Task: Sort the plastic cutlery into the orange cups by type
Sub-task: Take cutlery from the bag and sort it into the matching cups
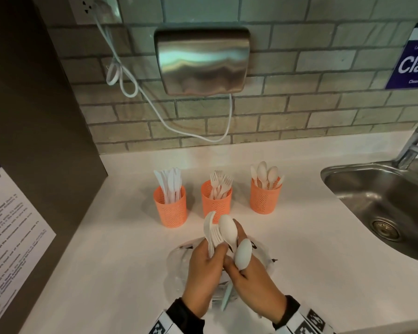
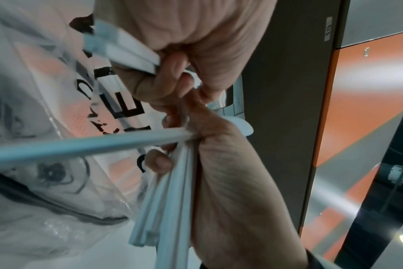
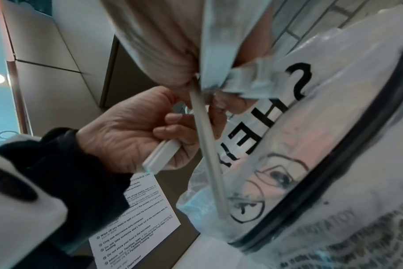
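Three orange mesh cups stand in a row on the white counter: the left cup [image 1: 170, 208] holds knives, the middle cup [image 1: 216, 203] forks, the right cup [image 1: 266, 198] spoons. In front of them my left hand [image 1: 203, 263] grips a bundle of white forks and a knife [image 1: 212, 233] by the handles [image 2: 168, 209]. My right hand [image 1: 249, 273] touches it from the right and grips a white spoon [image 1: 243, 253]. A second spoon [image 1: 228, 229] stands between the two hands, and I cannot tell which hand holds it. One long handle [image 3: 207, 145] points down toward the bag.
A crumpled clear plastic bag [image 1: 179, 263] with black print lies on the counter under my hands. A steel sink [image 1: 362, 186] and tap [image 1: 415, 145] are at the right. A dark panel with a printed notice [image 1: 7, 237] closes the left side. A steel wall unit [image 1: 202, 61] and a white cable [image 1: 121, 75] hang on the tiles.
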A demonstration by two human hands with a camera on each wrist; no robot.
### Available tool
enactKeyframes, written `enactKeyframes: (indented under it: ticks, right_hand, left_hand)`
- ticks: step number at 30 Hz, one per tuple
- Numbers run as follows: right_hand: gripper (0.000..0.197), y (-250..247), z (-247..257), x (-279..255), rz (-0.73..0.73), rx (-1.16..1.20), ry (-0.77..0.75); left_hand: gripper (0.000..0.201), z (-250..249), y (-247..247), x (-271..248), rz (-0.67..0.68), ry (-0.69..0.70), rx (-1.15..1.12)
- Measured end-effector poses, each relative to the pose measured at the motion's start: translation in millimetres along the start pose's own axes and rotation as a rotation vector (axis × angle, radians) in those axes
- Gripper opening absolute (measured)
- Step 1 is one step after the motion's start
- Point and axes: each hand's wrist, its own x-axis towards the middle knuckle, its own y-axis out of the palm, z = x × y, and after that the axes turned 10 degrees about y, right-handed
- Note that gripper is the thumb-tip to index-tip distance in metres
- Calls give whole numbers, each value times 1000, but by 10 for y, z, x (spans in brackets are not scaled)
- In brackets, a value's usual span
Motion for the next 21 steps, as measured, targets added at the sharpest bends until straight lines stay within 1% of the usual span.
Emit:
enactKeyframes:
  ticks: [2,5,8,11,13,15,18,20,21]
  right_hand:
    - [65,8,9,-3,22,51,-6]
    - [50,16,-1,21,-25,165,0]
    - [34,19,-8,31,-94,211,11]
    - [30,4,18,26,-81,275,24]
    - [28,2,30,25,-67,324,28]
    - [26,7,19,29,-77,374,25]
    - [25,-13,27,37,-46,461,36]
    - [23,-54,51,45,-10,523,73]
    - [23,-73,63,52,-16,548,98]
  left_hand:
    - [17,6,-6,19,-28,-34,-34]
    - [16,-21,31,42,-65,-64,-79]
    - [14,-21,70,23,-70,-87,-103]
    - [17,19,83,-11,-40,-141,-109]
    - [17,-1,102,-28,-44,-127,-115]
    - [15,-7,125,-30,-75,-83,-119]
    - [25,36,137,-1,-167,-49,-140]
    - [31,26,135,33,-212,-64,-195]
    - [32,-1,123,46,-232,-73,-232]
